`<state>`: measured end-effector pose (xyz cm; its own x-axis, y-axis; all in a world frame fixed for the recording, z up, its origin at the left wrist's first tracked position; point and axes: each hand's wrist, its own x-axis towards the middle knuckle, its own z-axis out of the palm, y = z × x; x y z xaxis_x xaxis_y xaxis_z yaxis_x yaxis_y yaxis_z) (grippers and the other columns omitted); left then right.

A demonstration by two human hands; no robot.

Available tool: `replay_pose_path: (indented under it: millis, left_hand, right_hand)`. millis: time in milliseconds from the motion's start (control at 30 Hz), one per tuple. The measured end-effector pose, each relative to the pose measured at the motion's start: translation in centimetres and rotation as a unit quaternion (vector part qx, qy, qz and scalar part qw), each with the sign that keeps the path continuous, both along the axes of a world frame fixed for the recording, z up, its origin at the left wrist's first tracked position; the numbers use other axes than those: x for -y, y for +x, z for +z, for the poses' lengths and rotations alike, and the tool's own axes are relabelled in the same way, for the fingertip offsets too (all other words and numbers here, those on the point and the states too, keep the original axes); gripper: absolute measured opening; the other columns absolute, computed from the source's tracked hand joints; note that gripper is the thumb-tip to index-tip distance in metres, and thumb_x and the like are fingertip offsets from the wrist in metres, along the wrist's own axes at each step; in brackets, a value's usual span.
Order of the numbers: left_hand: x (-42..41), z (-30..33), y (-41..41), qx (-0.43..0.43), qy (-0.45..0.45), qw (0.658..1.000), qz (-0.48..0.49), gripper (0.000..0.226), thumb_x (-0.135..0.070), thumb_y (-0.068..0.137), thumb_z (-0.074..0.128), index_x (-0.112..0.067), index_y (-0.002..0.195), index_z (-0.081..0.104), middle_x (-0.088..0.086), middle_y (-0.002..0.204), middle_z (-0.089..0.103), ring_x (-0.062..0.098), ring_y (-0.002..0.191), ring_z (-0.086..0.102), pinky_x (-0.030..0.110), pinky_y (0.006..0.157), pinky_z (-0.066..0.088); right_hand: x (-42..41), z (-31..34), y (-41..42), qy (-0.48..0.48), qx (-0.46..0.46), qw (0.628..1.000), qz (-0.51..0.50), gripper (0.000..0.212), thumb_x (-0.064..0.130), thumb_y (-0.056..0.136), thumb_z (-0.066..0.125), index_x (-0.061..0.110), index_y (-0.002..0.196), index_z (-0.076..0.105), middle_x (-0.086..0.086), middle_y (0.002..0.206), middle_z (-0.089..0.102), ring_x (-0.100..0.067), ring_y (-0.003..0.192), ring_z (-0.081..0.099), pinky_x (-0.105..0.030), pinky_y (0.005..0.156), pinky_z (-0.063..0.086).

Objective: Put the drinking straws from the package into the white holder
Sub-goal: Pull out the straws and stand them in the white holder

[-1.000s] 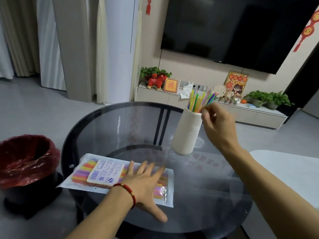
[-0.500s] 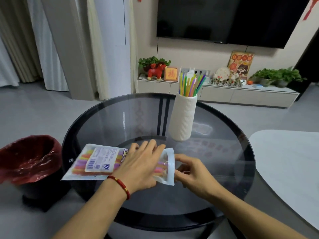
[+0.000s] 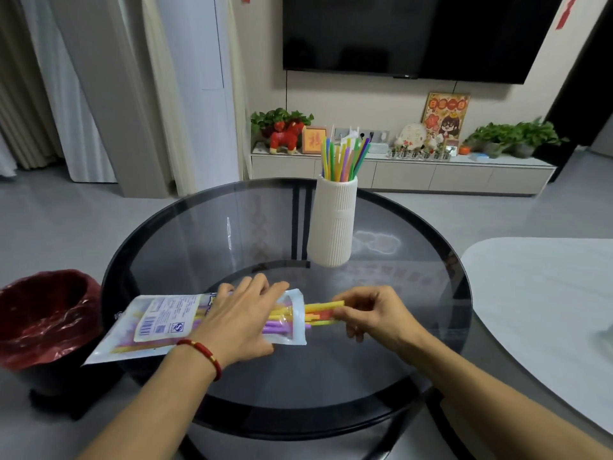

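The left hand (image 3: 238, 322) lies flat with straight fingers on the package (image 3: 166, 327), pinning it to the desk (image 3: 381, 376). The right hand (image 3: 371, 315) pinches a few straws (image 3: 323, 310) jutting from the package mouth between the hands; their long axis runs left to right. The white holder (image 3: 333, 224) stands beyond the right hand, so the right is nearer for the lift.

Left hand (image 3: 238, 322) flat on package (image 3: 166, 327) — right hand (image 3: 371, 315) pinches straws (image 3: 323, 310) at its mouth.
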<state>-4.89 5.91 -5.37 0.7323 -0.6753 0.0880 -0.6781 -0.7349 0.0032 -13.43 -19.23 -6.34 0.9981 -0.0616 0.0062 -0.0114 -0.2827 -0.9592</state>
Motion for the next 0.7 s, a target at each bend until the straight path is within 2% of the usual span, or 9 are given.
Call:
replay_pose_path:
  millis: [67,100,167,267,367,467,533,633,700]
  left_hand:
    - [0.1,0.0,-0.1,-0.006,0.000,1.000,0.002,0.098,-0.049,0.070,0.072,-0.038,0.148,0.014,-0.007,0.125,0.036,0.016,0.117,0.040,0.043,0.105,0.033]
    - [0.4,0.0,-0.2,-0.008,-0.001,1.000,0.000,0.098,-0.049,0.071,0.072,-0.038,0.148,0.014,-0.007,0.124,0.036,0.015,0.117,0.040,0.043,0.106,0.032]
    - [0.9,0.0,-0.4,-0.009,-0.002,1.000,-0.006,0.097,-0.047,0.071,0.072,-0.040,0.148,0.013,-0.006,0.124,0.035,0.016,0.117,0.040,0.044,0.107,0.032]
    - [1.4,-0.1,-0.7,-0.002,-0.001,1.000,-0.017,0.099,-0.047,0.074,0.068,-0.053,0.147,0.001,-0.004,0.121,0.035,0.019,0.114,0.041,0.048,0.104,0.032]
    - [1.3,0.0,-0.7,-0.004,0.002,1.000,-0.012,0.099,-0.047,0.078,0.066,-0.065,0.141,-0.007,-0.003,0.120,0.034,0.021,0.113,0.040,0.051,0.103,0.032]
    - [0.9,-0.2,-0.4,-0.015,0.023,1.000,0.002,0.097,-0.053,0.075,0.068,-0.063,0.142,-0.002,-0.001,0.133,0.033,0.023,0.125,0.038,0.060,0.110,0.024]
    - [0.8,-0.3,-0.5,-0.038,0.023,0.999,-0.004,0.095,-0.066,0.070,0.064,-0.059,0.143,0.004,-0.001,0.147,0.027,0.024,0.136,0.029,0.065,0.114,0.014]
    - [1.6,0.3,-1.2,-0.080,-0.039,0.996,0.000,0.084,-0.095,0.065,0.033,-0.056,0.139,0.025,-0.006,0.155,0.027,0.021,0.143,0.023,0.067,0.115,0.009]
    - [2.5,0.5,-1.6,-0.080,-0.088,0.993,0.005,0.070,-0.091,0.074,0.017,-0.053,0.128,0.040,-0.009,0.147,0.036,0.019,0.139,0.029,0.065,0.114,0.014]
  right_hand:
    - [0.9,-0.2,-0.3,0.035,-0.011,0.999,-0.019,0.014,0.001,0.096,0.065,0.001,0.109,0.071,-0.029,0.093,0.069,-0.027,0.075,0.069,-0.047,0.068,0.066]
    - [1.1,-0.4,-0.3,0.069,-0.019,0.997,-0.021,0.019,0.000,0.095,0.061,-0.001,0.114,0.065,-0.028,0.101,0.065,-0.029,0.080,0.071,-0.049,0.068,0.065]
    - [0.7,-0.8,-0.2,0.125,-0.038,0.991,-0.005,0.023,0.007,0.098,0.059,0.004,0.120,0.062,-0.025,0.112,0.064,-0.030,0.083,0.073,-0.041,0.064,0.063]
    - [-0.1,-1.3,0.4,0.065,-0.006,0.998,-0.005,0.016,0.024,0.100,0.069,0.010,0.105,0.074,-0.017,0.093,0.075,-0.024,0.073,0.073,-0.034,0.063,0.061]
    - [0.6,-0.9,0.9,0.025,0.041,0.997,-0.058,0.011,0.014,0.097,0.073,0.007,0.091,0.078,-0.008,0.075,0.077,-0.016,0.062,0.068,-0.027,0.061,0.058]
    - [2.5,0.3,0.5,0.034,0.087,0.990,-0.110,0.006,0.007,0.094,0.076,0.007,0.089,0.080,-0.009,0.066,0.074,-0.013,0.057,0.065,-0.022,0.058,0.055]
    - [3.7,1.1,-0.1,0.054,0.109,0.985,-0.124,0.003,0.007,0.092,0.078,0.009,0.089,0.079,-0.011,0.068,0.075,-0.015,0.058,0.067,-0.022,0.059,0.056]
    - [4.7,2.0,-0.8,0.074,0.133,0.980,-0.129,0.004,0.009,0.090,0.080,0.009,0.090,0.076,-0.012,0.074,0.076,-0.020,0.063,0.070,-0.025,0.063,0.059]
    - [5.1,2.7,-1.0,0.101,0.146,0.974,-0.137,0.006,0.007,0.090,0.079,0.011,0.087,0.075,-0.012,0.075,0.074,-0.022,0.065,0.070,-0.026,0.062,0.059]
